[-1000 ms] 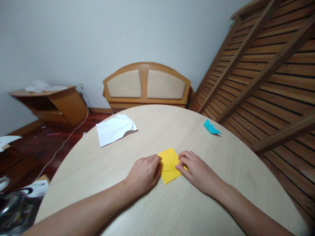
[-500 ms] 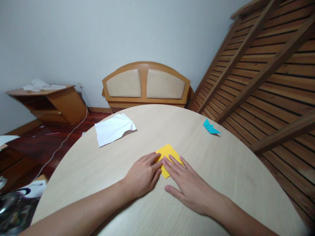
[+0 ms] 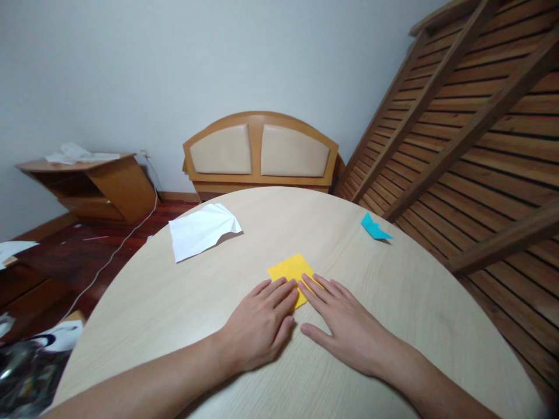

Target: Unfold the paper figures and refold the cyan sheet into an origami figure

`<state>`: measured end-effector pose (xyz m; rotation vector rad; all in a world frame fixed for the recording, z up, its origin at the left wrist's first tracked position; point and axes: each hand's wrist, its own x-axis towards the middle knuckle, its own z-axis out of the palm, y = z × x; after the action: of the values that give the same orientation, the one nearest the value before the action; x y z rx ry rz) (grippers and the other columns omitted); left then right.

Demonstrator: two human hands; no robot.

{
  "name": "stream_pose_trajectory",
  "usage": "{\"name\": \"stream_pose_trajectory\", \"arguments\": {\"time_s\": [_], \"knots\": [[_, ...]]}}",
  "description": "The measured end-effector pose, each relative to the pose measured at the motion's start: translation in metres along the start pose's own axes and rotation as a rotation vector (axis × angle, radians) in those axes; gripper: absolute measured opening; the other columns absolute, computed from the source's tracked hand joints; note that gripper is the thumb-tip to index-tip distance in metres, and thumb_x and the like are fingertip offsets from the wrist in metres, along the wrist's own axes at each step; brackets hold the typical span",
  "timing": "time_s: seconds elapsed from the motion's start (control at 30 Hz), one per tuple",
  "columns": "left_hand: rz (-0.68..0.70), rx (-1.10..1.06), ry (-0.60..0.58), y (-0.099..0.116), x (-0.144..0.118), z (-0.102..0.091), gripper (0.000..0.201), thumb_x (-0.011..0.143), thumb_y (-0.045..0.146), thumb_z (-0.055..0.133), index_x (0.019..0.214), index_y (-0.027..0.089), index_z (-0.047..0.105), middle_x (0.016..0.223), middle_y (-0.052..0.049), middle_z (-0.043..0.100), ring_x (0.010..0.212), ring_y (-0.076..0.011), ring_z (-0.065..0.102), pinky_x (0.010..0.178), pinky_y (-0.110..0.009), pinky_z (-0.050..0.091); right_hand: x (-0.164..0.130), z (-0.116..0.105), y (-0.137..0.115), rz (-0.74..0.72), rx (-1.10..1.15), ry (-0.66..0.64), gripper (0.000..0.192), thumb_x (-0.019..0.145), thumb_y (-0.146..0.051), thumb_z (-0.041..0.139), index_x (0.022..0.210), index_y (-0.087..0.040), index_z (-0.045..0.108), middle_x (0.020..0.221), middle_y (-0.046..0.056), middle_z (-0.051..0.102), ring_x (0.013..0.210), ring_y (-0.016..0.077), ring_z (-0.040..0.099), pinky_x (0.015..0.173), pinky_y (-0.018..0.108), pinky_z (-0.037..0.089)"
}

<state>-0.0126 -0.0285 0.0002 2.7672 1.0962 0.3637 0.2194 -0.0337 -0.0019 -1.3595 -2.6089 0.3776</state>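
Surroundings: a crumpled white sheet (image 3: 201, 230) lies near the far-left edge of the round table (image 3: 393, 314); a folded blue paper (image 3: 374, 227) lies near the far-right edge; both are well apart from the hands.
Obstruction: the fingertips cover the near corner of the yellow paper (image 3: 290, 270).
Yellow paper: a small folded square, flat, set cornerwise, near the table's middle.
Left hand (image 3: 261, 323): flat, fingers extended, pressing the paper's near edge; nothing grasped.
Right hand (image 3: 343, 323): flat, fingers spread, pressing likewise; nothing grasped.

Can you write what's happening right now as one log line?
left hand: flat on yellow folded paper | right hand: flat on it | table: white paper, blue paper
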Motion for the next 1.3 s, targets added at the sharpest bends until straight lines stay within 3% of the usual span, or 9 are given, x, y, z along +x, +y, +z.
{"name": "stream_pose_trajectory", "arguments": {"time_s": [0.17,0.27,0.43,0.53,0.6,0.73,1.03,1.2,1.3], "knots": [[-0.075,-0.004,0.040,-0.008,0.004,0.004,0.044,0.102,0.037,0.041,0.139,0.016,0.052,0.148,-0.012,0.052,0.141,-0.0319,0.043,0.113,-0.053,0.039,-0.001,-0.014,-0.010,-0.027,0.013,0.038,0.065,0.085,-0.053,0.068,0.141,-0.020,0.056,0.144,0.013,0.057,0.128,0.0358,0.052,0.110,0.057,0.038],[-0.123,-0.015,0.072,-0.012,0.007,0.004,0.038,0.101,0.036,0.043,0.129,0.016,0.059,0.143,-0.010,0.057,0.136,-0.0324,0.047,0.113,-0.053,0.040,-0.003,-0.023,-0.020,-0.111,0.106,0.027,0.061,0.080,-0.047,0.075,0.135,-0.023,0.061,0.131,0.010,0.067,0.121,0.0334,0.055,0.109,0.053,0.040],[-0.086,-0.046,0.072,-0.012,0.007,0.003,0.041,0.096,0.036,0.052,0.129,0.014,0.060,0.143,-0.012,0.057,0.135,-0.0330,0.048,0.112,-0.052,0.042,-0.001,-0.026,-0.015,-0.257,0.209,-0.038,0.034,0.089,-0.023,0.064,0.122,-0.027,0.068,0.125,0.004,0.070,0.120,0.0249,0.058,0.107,0.043,0.044],[-0.081,-0.061,0.066,-0.013,0.006,0.003,0.049,0.090,0.037,0.059,0.132,0.012,0.059,0.143,-0.015,0.056,0.135,-0.0339,0.048,0.113,-0.052,0.041,0.001,-0.023,0.007,-0.229,0.154,0.088,0.044,0.089,-0.008,0.052,0.126,-0.026,0.065,0.134,0.008,0.064,0.125,0.0241,0.056,0.109,0.046,0.043],[-0.058,-0.075,0.049,-0.014,0.006,0.001,0.054,0.088,0.038,0.062,0.135,0.012,0.057,0.145,-0.016,0.055,0.136,-0.0339,0.047,0.114,-0.052,0.039,0.002,-0.020,0.022,-0.202,0.160,0.122,0.048,0.087,-0.008,0.054,0.130,-0.027,0.063,0.139,0.008,0.059,0.128,0.0247,0.054,0.109,0.047,0.044],[-0.004,-0.080,0.006,-0.019,0.004,-0.003,0.063,0.085,0.042,0.063,0.141,0.015,0.051,0.149,-0.018,0.049,0.138,-0.0354,0.045,0.113,-0.054,0.038,0.005,-0.017,0.035,-0.187,0.195,0.129,0.038,0.091,-0.014,0.056,0.126,-0.027,0.066,0.136,0.009,0.061,0.126,0.0241,0.056,0.107,0.046,0.046],[0.070,-0.077,-0.036,-0.025,0.001,-0.005,0.071,0.085,0.047,0.062,0.147,0.018,0.044,0.153,-0.017,0.044,0.141,-0.0361,0.041,0.114,-0.055,0.034,0.008,-0.020,0.027,-0.247,0.280,0.169,0.022,0.095,-0.020,0.058,0.110,-0.025,0.072,0.115,0.008,0.073,0.109,0.0220,0.066,0.097,0.041,0.053],[0.099,-0.063,-0.047,-0.024,0.001,-0.008,0.068,0.084,0.046,0.063,0.146,0.021,0.047,0.154,-0.016,0.043,0.141,-0.0369,0.040,0.114,-0.055,0.033,0.008,-0.021,0.026,-0.274,0.337,0.130,0.033,0.090,-0.009,0.055,0.115,-0.024,0.069,0.113,0.007,0.073,0.108,0.0213,0.065,0.097,0.040,0.051],[0.125,-0.075,-0.056,-0.024,0.001,-0.008,0.069,0.083,0.045,0.064,0.145,0.021,0.047,0.154,-0.016,0.043,0.141,-0.0377,0.039,0.114,-0.055,0.033,0.009,-0.021,0.025,-0.255,0.311,0.129,0.029,0.091,-0.010,0.054,0.112,-0.024,0.070,0.106,0.006,0.073,0.102,0.0211,0.063,0.092,0.039,0.052]]}}
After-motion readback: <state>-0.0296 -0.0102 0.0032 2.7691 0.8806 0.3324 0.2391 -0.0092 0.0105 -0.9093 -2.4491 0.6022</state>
